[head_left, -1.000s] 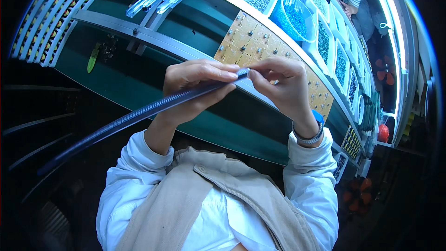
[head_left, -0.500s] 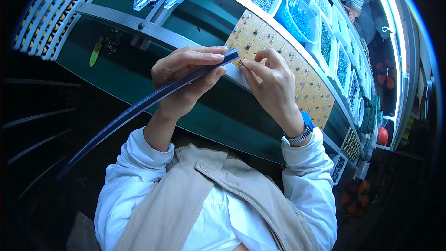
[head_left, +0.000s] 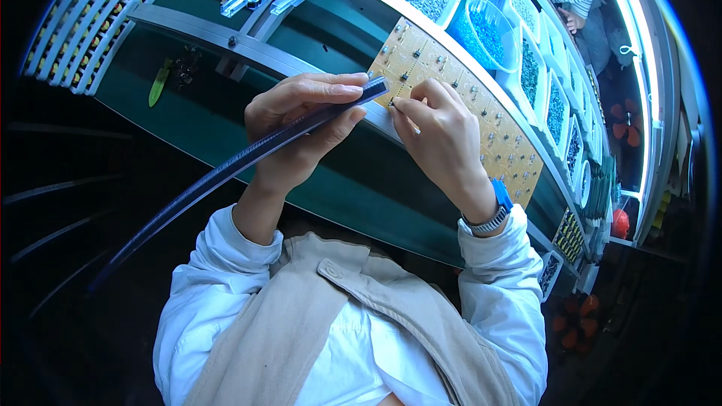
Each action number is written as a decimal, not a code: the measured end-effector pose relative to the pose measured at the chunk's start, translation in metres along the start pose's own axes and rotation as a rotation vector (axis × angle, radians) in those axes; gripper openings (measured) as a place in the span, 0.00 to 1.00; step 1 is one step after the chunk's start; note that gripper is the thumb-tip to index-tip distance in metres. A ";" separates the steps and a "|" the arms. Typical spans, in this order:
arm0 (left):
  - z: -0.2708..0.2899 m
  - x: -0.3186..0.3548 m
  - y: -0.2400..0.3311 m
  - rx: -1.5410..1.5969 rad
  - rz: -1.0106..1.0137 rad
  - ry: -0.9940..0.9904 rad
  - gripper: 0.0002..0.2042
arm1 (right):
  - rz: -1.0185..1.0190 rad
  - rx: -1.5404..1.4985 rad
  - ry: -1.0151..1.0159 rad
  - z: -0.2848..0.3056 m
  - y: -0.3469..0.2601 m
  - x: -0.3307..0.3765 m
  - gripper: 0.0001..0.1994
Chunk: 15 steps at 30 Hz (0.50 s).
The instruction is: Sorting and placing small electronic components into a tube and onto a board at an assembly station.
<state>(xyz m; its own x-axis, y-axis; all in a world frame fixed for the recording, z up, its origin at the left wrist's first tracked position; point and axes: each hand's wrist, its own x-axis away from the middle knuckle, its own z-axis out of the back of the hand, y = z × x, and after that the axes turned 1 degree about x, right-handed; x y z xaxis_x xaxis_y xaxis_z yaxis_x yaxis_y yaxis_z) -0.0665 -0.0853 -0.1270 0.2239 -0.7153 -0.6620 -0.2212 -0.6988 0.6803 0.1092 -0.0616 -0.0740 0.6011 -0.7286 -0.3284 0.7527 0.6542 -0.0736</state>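
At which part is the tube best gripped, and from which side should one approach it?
The tube is probably best gripped just behind its upper-right end, from the left, fingers above and thumb below, as the left hand holds it. It is long and slim, so a pinch across its narrow width suits it and leaves the tip clear, near the right hand.

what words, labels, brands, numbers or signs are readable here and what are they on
None can be read.
Tan circuit board: any print is too small to make out.
Long tube in the left hand: no legible lettering shows.
Blue-and-metal wristwatch: no readable marking.
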 end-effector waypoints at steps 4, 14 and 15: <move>0.001 0.002 -0.002 0.006 0.016 0.003 0.07 | -0.011 0.073 -0.062 -0.002 -0.002 -0.003 0.04; 0.004 0.002 -0.001 -0.019 0.014 0.006 0.07 | 0.023 0.093 -0.158 0.003 0.003 -0.008 0.03; 0.004 0.002 -0.001 -0.020 0.014 0.007 0.07 | 0.028 0.110 -0.159 0.003 0.002 -0.008 0.03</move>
<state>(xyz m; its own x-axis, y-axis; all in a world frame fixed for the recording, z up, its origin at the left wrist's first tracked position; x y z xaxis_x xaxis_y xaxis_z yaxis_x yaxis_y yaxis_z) -0.0698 -0.0862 -0.1298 0.2274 -0.7249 -0.6502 -0.2057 -0.6884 0.6956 0.1072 -0.0553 -0.0686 0.6502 -0.7392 -0.1757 0.7549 0.6546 0.0396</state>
